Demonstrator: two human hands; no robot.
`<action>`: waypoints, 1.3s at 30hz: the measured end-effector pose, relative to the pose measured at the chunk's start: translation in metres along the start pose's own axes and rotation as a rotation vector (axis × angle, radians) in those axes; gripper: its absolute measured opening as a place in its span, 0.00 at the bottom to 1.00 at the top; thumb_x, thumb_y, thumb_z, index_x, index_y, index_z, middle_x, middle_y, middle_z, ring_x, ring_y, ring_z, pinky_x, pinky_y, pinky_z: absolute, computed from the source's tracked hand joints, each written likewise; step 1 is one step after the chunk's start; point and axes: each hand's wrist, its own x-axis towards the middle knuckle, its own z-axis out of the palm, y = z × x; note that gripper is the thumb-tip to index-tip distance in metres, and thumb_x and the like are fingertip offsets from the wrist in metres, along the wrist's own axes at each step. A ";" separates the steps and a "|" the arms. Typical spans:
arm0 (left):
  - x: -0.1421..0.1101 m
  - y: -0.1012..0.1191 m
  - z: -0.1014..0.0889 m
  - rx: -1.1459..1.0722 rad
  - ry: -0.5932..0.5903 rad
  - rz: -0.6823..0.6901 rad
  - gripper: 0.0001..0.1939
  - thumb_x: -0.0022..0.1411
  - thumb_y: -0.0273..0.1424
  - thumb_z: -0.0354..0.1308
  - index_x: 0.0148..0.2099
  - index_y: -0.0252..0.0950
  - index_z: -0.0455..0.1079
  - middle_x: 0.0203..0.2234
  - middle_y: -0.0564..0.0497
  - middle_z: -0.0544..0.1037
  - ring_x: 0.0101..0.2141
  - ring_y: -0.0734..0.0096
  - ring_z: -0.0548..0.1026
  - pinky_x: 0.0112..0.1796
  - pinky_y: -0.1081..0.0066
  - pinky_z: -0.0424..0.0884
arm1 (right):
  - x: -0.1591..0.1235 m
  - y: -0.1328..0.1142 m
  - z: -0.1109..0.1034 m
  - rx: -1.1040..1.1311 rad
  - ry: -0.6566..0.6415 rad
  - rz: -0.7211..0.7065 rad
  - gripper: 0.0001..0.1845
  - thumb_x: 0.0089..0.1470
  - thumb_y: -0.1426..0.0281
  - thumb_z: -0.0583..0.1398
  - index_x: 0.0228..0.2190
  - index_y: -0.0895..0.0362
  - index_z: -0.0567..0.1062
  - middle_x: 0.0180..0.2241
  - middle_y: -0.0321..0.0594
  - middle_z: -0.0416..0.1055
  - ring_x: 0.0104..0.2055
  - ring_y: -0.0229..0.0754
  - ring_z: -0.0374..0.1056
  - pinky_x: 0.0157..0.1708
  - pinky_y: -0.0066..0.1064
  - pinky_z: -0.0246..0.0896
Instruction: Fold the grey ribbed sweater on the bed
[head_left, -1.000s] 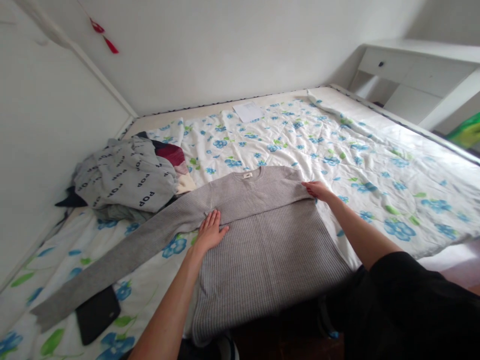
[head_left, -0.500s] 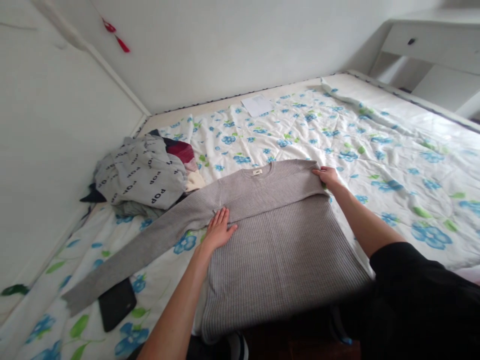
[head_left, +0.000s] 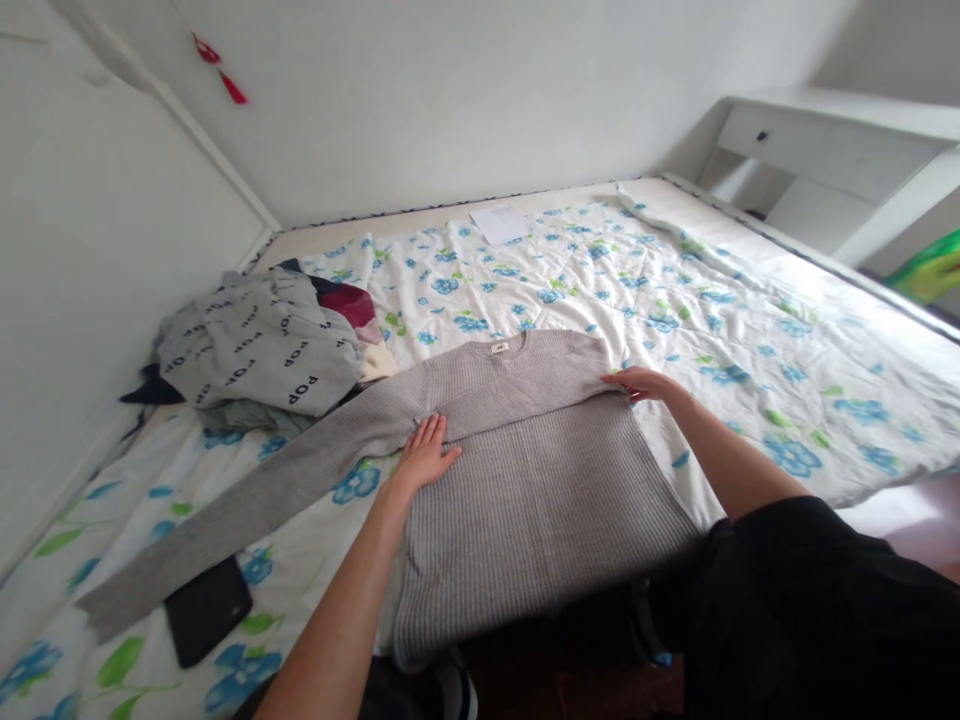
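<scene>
A light grey ribbed sweater (head_left: 540,500) lies spread on the bed, its collar label facing up. One sleeve is folded straight across the chest, while the other stretches out to the lower left. My left hand (head_left: 426,458) rests flat with fingers extended on the end of the folded sleeve, at the sweater's left side. At the opposite side, my right hand (head_left: 641,383) pinches the sweater's edge by the sleeve fold. The lower hem hangs toward me over the bed's near edge.
A heap of clothes (head_left: 262,345) with a grey "POP" print lies left of the collar. Under the outstretched sleeve's edge sits a black phone-like object (head_left: 208,610). White paper (head_left: 500,224) lies on the floral sheet (head_left: 720,300) near the wall. A white desk (head_left: 817,160) stands at right.
My right hand has moved down the sweater's right edge, from near the shoulder to the lower edge of the folded sleeve. My left hand stays flat. The view has turned slightly right.
</scene>
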 end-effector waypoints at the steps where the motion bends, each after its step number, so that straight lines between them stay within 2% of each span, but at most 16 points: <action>1: 0.000 0.000 -0.001 -0.003 -0.005 -0.001 0.50 0.76 0.54 0.46 0.88 0.29 0.43 0.85 0.36 0.41 0.83 0.46 0.45 0.78 0.48 0.51 | -0.010 0.003 0.003 -0.029 0.001 0.003 0.22 0.55 0.54 0.80 0.37 0.57 0.84 0.30 0.40 0.79 0.28 0.39 0.72 0.28 0.28 0.76; 4: -0.003 0.002 -0.006 -0.008 -0.018 -0.010 0.51 0.76 0.53 0.47 0.88 0.30 0.42 0.85 0.35 0.39 0.83 0.44 0.45 0.77 0.47 0.51 | -0.038 0.014 0.011 -0.105 0.093 0.017 0.24 0.57 0.54 0.79 0.45 0.58 0.85 0.34 0.41 0.80 0.30 0.40 0.74 0.29 0.28 0.74; 7: -0.006 0.000 -0.011 0.001 -0.048 -0.005 0.51 0.74 0.53 0.50 0.88 0.32 0.45 0.85 0.35 0.41 0.83 0.43 0.46 0.77 0.48 0.52 | -0.059 0.025 0.015 -0.205 0.216 -0.033 0.33 0.57 0.56 0.79 0.57 0.59 0.83 0.36 0.44 0.83 0.31 0.44 0.77 0.34 0.31 0.75; 9: -0.007 -0.002 -0.013 0.004 -0.064 0.016 0.51 0.73 0.52 0.52 0.87 0.32 0.47 0.85 0.34 0.43 0.83 0.43 0.47 0.76 0.48 0.53 | -0.069 0.027 0.014 -0.233 0.270 -0.107 0.35 0.60 0.58 0.77 0.63 0.56 0.81 0.42 0.46 0.85 0.36 0.46 0.80 0.41 0.33 0.76; 11: -0.007 -0.006 -0.014 0.005 -0.068 0.040 0.51 0.73 0.52 0.52 0.87 0.32 0.48 0.85 0.33 0.44 0.83 0.42 0.48 0.76 0.48 0.54 | -0.074 0.021 0.011 -0.231 0.333 -0.220 0.30 0.63 0.62 0.74 0.65 0.51 0.82 0.49 0.46 0.86 0.44 0.48 0.82 0.48 0.34 0.75; 14: -0.003 -0.012 -0.011 0.015 -0.072 0.062 0.51 0.72 0.54 0.51 0.87 0.31 0.48 0.84 0.33 0.44 0.83 0.41 0.47 0.76 0.47 0.54 | -0.073 0.002 0.011 -0.278 0.391 -0.374 0.18 0.67 0.67 0.68 0.57 0.47 0.87 0.53 0.43 0.86 0.53 0.51 0.81 0.55 0.34 0.72; 17: 0.003 -0.018 -0.007 0.020 -0.066 0.065 0.52 0.72 0.56 0.51 0.87 0.34 0.48 0.84 0.34 0.46 0.83 0.41 0.49 0.76 0.46 0.55 | -0.066 -0.014 0.021 -0.376 0.360 -0.447 0.11 0.70 0.66 0.66 0.47 0.49 0.91 0.53 0.43 0.86 0.54 0.51 0.81 0.57 0.34 0.71; 19: 0.005 -0.020 -0.005 0.016 -0.065 0.063 0.52 0.72 0.56 0.51 0.87 0.34 0.49 0.84 0.35 0.46 0.83 0.42 0.49 0.76 0.48 0.55 | -0.061 -0.015 0.029 -0.459 0.318 -0.456 0.10 0.71 0.64 0.67 0.41 0.51 0.91 0.51 0.45 0.86 0.54 0.52 0.80 0.56 0.34 0.70; 22: 0.005 -0.020 -0.003 0.009 -0.061 0.062 0.52 0.72 0.56 0.52 0.87 0.35 0.49 0.85 0.37 0.45 0.83 0.43 0.48 0.77 0.50 0.53 | -0.052 -0.004 0.034 -0.566 0.259 -0.362 0.11 0.68 0.62 0.70 0.34 0.53 0.89 0.40 0.48 0.85 0.48 0.54 0.81 0.48 0.35 0.70; 26: 0.002 -0.018 -0.002 0.012 -0.060 0.061 0.52 0.72 0.55 0.52 0.87 0.35 0.49 0.85 0.37 0.45 0.83 0.42 0.48 0.77 0.49 0.53 | -0.037 0.014 0.022 -0.607 0.235 -0.216 0.19 0.66 0.54 0.73 0.29 0.54 0.85 0.28 0.45 0.80 0.40 0.52 0.80 0.40 0.33 0.66; 29: 0.000 -0.016 -0.003 0.025 -0.068 0.063 0.52 0.72 0.55 0.51 0.88 0.35 0.48 0.85 0.38 0.44 0.83 0.43 0.47 0.77 0.50 0.53 | -0.027 0.022 0.015 -0.601 0.247 -0.167 0.20 0.63 0.50 0.74 0.31 0.54 0.85 0.24 0.43 0.78 0.37 0.51 0.79 0.38 0.33 0.65; 32: -0.002 -0.014 -0.002 0.023 -0.067 0.049 0.52 0.72 0.55 0.52 0.88 0.36 0.47 0.85 0.39 0.44 0.83 0.44 0.47 0.77 0.50 0.52 | -0.022 0.026 0.015 -0.507 0.231 -0.127 0.18 0.59 0.52 0.76 0.35 0.54 0.86 0.23 0.39 0.78 0.33 0.48 0.78 0.35 0.32 0.65; 36: -0.004 -0.014 0.002 0.003 -0.054 0.038 0.52 0.72 0.54 0.52 0.88 0.37 0.47 0.85 0.38 0.45 0.83 0.42 0.47 0.76 0.46 0.53 | -0.021 0.030 0.008 -0.372 0.122 -0.103 0.15 0.60 0.56 0.74 0.32 0.54 0.87 0.19 0.37 0.76 0.26 0.45 0.75 0.30 0.32 0.63; 39: -0.004 -0.015 0.005 -0.002 -0.044 0.051 0.51 0.72 0.55 0.51 0.88 0.38 0.46 0.85 0.39 0.46 0.83 0.42 0.47 0.76 0.45 0.53 | -0.022 0.032 -0.007 -0.366 0.152 -0.087 0.15 0.61 0.56 0.73 0.30 0.54 0.86 0.19 0.37 0.76 0.26 0.44 0.75 0.30 0.31 0.64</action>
